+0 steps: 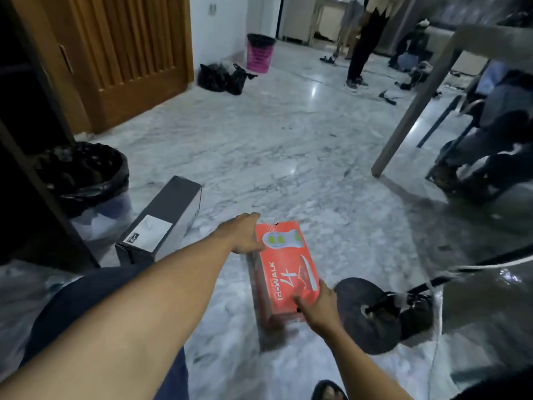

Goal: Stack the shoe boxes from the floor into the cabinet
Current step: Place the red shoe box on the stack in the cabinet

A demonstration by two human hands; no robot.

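At the far left stands the dark cabinet (17,140), with a wooden door (129,53) behind it and a bin (86,174) lined with a black bag at its foot. Just beside the bin a grey box (161,223) with a white label lies on the marble floor (274,145), its long side running away from the camera. Farther back, by the wall, black bags (222,77) sit near a pink bin (259,53). The hands are apart, one at each end of the red box (285,272), which lies in front of the person and well apart from the cabinet. The left hand (245,235) clasps its far left corner, with the thumb on the lid edge and the fingers over the side. The right hand (321,306) grips the near right corner, with the thumb on top of the lid. The box is at floor level with a shadow under its near end; whether it has left the floor cannot be told. Just right of it is a black disc (357,321) with a rod rising from its middle. Beyond stand a person (360,47) and a slanting table leg (415,111), and a seated person (496,134) is at the right edge.
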